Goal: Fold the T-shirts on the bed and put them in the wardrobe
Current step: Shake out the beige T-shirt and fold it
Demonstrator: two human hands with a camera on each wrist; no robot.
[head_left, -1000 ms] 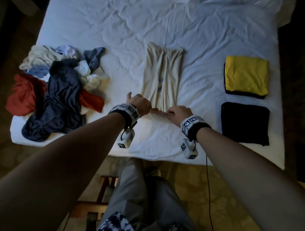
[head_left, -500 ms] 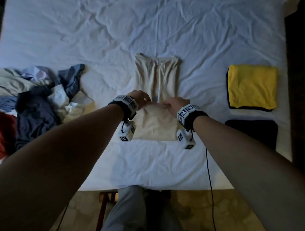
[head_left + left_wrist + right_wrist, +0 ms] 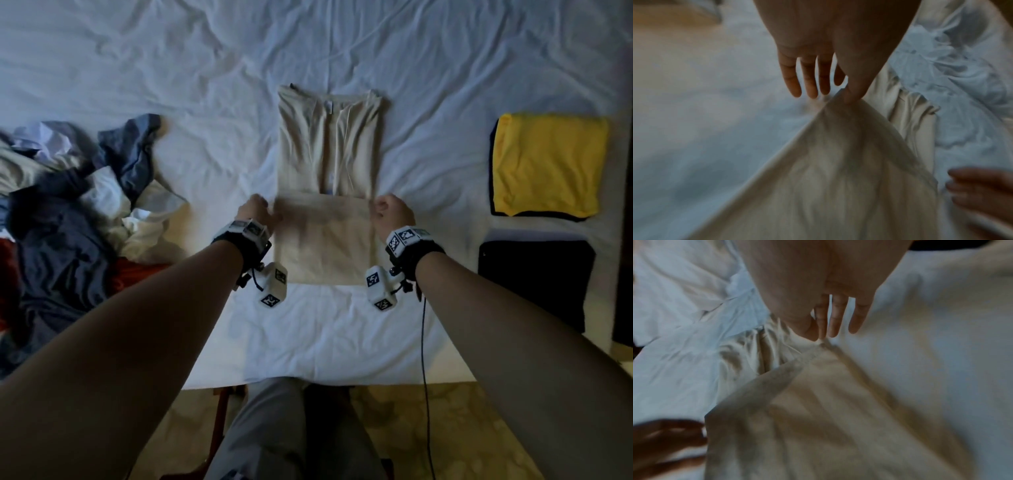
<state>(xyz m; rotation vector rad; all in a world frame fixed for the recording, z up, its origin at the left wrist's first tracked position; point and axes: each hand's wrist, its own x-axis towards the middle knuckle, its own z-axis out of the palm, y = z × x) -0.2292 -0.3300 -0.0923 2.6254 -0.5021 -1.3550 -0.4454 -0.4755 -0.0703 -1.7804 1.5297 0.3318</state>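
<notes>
A cream T-shirt (image 3: 327, 147), folded into a long narrow strip, lies in the middle of the white bed (image 3: 205, 61). Its near end is lifted and doubled over towards the collar. My left hand (image 3: 255, 210) pinches the left corner of that lifted edge, thumb against forefinger, the other fingers straight (image 3: 846, 95). My right hand (image 3: 390, 212) pinches the right corner the same way (image 3: 819, 337). The raised cloth (image 3: 838, 162) (image 3: 828, 402) hangs between both hands, blurred by motion.
A heap of unfolded clothes (image 3: 68, 205) in navy, white, cream and red fills the bed's left side. On the right lie a folded yellow shirt (image 3: 548, 168) and a folded black shirt (image 3: 534, 277). My legs stand at the bed's near edge (image 3: 325, 377).
Both hands have carried the shirt's near hem up and away from me, spreading apart to its two corners. The head view has moved in closer over the bed.
</notes>
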